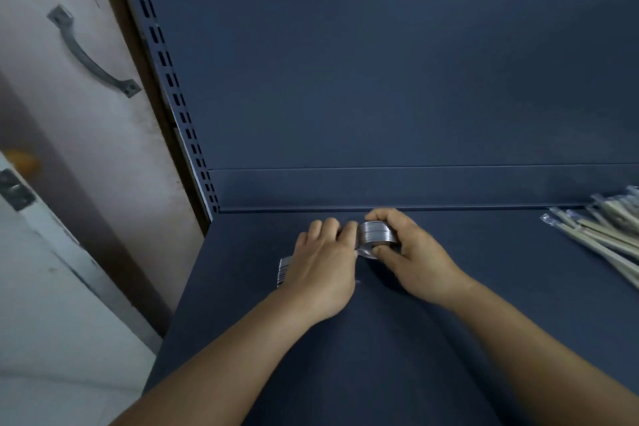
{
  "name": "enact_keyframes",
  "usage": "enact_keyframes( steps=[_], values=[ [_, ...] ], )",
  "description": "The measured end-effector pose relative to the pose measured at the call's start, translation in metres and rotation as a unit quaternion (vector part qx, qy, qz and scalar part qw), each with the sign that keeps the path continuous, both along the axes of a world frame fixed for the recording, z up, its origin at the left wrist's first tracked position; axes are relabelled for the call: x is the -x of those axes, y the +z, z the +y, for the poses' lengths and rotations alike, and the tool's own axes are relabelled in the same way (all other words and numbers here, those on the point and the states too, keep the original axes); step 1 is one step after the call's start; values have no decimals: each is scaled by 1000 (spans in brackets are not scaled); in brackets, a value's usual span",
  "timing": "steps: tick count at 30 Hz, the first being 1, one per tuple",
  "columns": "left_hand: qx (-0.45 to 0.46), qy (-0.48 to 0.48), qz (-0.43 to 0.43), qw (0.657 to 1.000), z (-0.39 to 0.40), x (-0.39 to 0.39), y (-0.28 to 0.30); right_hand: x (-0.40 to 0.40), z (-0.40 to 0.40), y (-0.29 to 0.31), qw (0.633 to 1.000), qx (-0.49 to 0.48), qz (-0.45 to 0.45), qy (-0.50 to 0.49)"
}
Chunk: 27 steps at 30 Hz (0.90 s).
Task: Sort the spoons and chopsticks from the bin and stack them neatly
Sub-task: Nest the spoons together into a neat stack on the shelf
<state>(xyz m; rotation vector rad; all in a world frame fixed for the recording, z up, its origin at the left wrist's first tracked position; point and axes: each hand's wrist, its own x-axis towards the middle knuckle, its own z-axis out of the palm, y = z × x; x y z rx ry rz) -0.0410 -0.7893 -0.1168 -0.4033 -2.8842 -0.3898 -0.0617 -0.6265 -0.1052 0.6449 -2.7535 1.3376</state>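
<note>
half-hidden spoon stack point(377, 233) under both hands

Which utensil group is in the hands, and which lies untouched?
The stack of metal spoons is gripped by both the left hand and right hand; the wrapped chopsticks lie apart at the shelf's right.

dark blue metal shelf point(397, 339) with back panel point(380, 62); slotted upright point(166, 79) at left; pale door point(69, 114), grey handle point(91, 52); dim light.
</note>
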Motion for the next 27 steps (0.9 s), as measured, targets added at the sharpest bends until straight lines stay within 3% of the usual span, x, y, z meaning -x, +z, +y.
enact_keyframes(
  steps=[8, 13, 20, 27],
  values=[
    [27, 1, -57, 998, 23, 6, -20, 8, 24, -12, 994, -90, -66, 10],
    [36, -19, -115, 992, 20, 4, -21, 7, 22, -16, 992, -75, -94, 23],
    [63, -9, -141, 988, 21, 8, -15, 3, 20, -17, 980, -195, 41, 10],
    [70, 19, -129, 989, 22, -3, -18, 3, 20, -12, 965, -261, 15, 30]
  ],
)
